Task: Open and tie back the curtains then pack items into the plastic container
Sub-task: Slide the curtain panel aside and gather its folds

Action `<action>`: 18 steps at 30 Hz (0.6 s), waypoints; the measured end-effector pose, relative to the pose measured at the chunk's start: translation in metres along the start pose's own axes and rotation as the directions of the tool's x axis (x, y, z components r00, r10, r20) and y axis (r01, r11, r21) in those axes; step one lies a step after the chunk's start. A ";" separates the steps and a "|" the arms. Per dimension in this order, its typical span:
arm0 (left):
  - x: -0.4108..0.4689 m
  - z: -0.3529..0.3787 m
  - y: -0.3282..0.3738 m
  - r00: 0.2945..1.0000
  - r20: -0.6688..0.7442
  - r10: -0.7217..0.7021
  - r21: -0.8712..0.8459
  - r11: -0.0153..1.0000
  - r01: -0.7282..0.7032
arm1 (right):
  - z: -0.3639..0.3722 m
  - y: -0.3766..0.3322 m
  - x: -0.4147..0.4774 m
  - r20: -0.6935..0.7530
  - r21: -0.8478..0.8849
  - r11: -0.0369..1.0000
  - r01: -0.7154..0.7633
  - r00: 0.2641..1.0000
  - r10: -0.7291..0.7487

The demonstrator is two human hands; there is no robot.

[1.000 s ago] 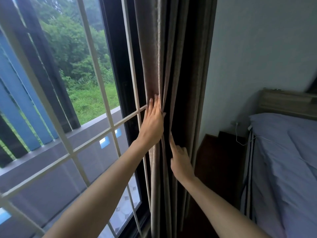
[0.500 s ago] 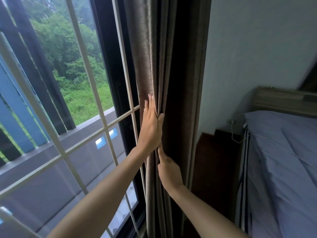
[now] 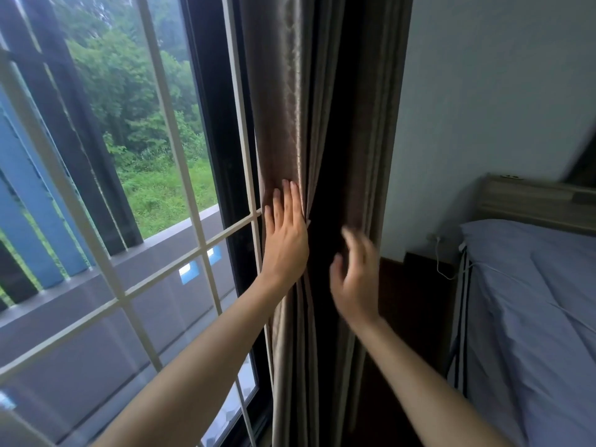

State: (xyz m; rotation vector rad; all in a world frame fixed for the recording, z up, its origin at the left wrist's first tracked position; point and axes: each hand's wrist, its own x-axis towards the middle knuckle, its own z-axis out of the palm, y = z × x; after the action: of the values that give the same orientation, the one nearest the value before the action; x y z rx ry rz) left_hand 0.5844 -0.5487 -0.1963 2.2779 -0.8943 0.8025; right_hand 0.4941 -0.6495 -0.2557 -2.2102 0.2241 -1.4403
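**Item: curtain [image 3: 290, 124], brown-grey, heavy weave.** Hangs gathered into vertical folds in the centre of the frame, from the top edge to the bottom, between the window [image 3: 129, 156] at left and the pale wall [image 3: 483, 91] at right. Already drawn aside; glass is uncovered across the left half of the frame.

**Item: left hand [image 3: 285, 240].** Centre of frame. Palm laid flat on the window-side fold, fingers straight and close together, pressing rather than pinching. Position nearly as it was half a second ago.

**Item: right hand [image 3: 353, 275].** Centre-right, motion-blurred. Change noted: half a second ago it lay directly under the left hand, against the folds; it now sits further right and appears lifted off the cloth, fingers loosely spread and slightly curled, holding nothing. Whether the fingertips brush the right-hand fold cannot be told through the blur.

**Reading of the change.** The right hand is judged to be reaching round the far side of the bundle, either to gather the folds or to look for a tie-back. No tie-back, hook or cord is visible.

**Task status.** Opening appears done on this side; tying back not yet done. Plastic container and the items for packing: not in view.

**Other entries.** Bed [image 3: 532, 301] with blue-grey cover, lower right; wooden headboard [image 3: 522, 195] above it; white cable [image 3: 442, 256] beside the dark bedside stand [image 3: 416, 285].
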 end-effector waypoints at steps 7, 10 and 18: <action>0.003 0.001 0.010 0.998 0.061 0.002 -0.013 1.000 -0.001 | -0.003 0.010 0.092 -0.035 -0.021 1.000 -0.018 0.999 0.018; 0.003 0.000 0.010 0.997 0.076 0.007 -0.026 1.000 -0.005 | 0.004 0.022 0.084 0.077 -0.002 0.998 -0.057 0.995 0.057; 0.004 -0.003 0.000 0.995 0.097 0.017 -0.036 0.999 -0.013 | 0.018 0.048 0.001 0.313 -0.072 0.980 -0.188 0.928 0.201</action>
State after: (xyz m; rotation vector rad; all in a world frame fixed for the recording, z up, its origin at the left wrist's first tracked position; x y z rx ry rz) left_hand 0.5862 -0.5481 -0.1910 2.2984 -0.9629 0.6809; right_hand 0.5165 -0.6860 -0.2841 -2.3397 0.3526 -0.9644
